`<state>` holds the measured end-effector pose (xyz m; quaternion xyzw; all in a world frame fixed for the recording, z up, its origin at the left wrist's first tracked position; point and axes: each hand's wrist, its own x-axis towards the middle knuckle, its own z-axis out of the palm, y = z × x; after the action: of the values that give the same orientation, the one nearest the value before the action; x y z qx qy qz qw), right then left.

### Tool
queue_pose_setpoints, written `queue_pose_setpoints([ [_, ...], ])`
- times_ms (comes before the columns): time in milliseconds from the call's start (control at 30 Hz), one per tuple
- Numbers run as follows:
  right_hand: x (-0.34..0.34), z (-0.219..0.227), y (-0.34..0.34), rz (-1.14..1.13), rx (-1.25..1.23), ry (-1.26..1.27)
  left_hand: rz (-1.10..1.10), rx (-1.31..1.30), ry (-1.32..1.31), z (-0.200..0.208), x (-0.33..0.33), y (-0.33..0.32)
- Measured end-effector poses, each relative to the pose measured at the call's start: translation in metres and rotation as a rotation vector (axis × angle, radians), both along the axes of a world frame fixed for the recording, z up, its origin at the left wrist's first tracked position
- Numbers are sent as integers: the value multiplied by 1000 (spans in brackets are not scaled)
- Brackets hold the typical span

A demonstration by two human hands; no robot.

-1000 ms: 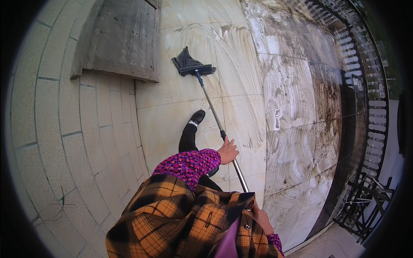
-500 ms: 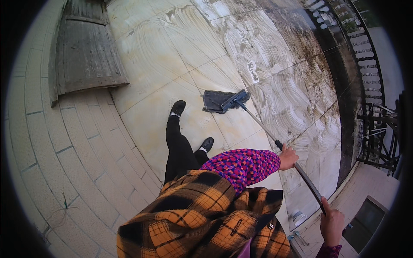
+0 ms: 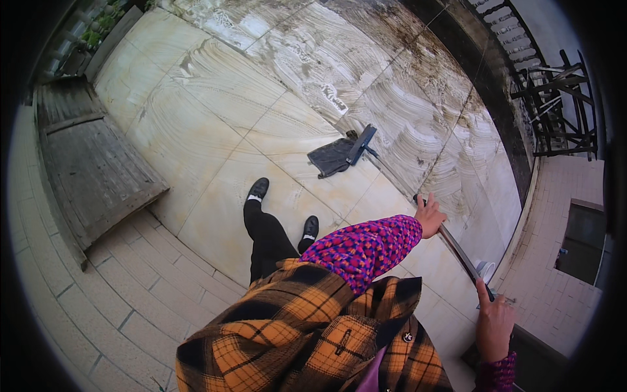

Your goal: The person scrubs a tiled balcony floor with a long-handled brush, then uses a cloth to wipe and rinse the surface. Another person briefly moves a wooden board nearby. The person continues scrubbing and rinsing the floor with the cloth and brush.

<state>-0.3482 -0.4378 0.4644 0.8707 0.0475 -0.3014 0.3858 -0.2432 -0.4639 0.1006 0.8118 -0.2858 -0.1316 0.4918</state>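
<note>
A flat mop (image 3: 461, 253) with a long dark handle slants from the lower right up to the middle of the floor. My left hand (image 3: 430, 217) holds the handle partway down, some of its fingers lifted and spread. Near the handle's upper end my right hand (image 3: 495, 325) grips it, index finger laid along the shaft. The blue mop head (image 3: 362, 145) looks tilted on its edge, its dark cloth (image 3: 332, 157) trailing to the left on the pale tiles. The left forearm, in a patterned sleeve, crosses in front of my checked jacket.
Wet, streaky grime covers the floor tiles (image 3: 405, 111) beyond the mop. An old wooden door panel (image 3: 91, 157) lies at the left. Toward the right are a balustrade (image 3: 513, 36), a dark wooden frame (image 3: 562, 108) and a small white round object (image 3: 484, 269) by the wall. My shoes (image 3: 258, 189) stand left of the mop.
My view has turned, so the door panel and balustrade sit differently. The mop head has tipped up and turned, with its cloth hanging leftward. Both hands stay on the handle; the left hand's fingers have loosened.
</note>
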Motion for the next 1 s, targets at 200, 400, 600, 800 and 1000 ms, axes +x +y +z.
queue_pose_setpoints([
  [200,-19,25,87,-83,-7,-178,-163,-24,-155,48,31,55],
  [400,-39,56,142,-507,326,-360,-561,-80,-328,60,62,166],
  [600,-52,1,168,-790,635,-200,-877,263,-168,15,47,278],
  [800,-82,-30,189,-949,688,-116,-980,373,-221,-22,14,297],
  [1000,-129,-83,175,-1071,811,-192,-891,453,-349,-37,-21,273],
])
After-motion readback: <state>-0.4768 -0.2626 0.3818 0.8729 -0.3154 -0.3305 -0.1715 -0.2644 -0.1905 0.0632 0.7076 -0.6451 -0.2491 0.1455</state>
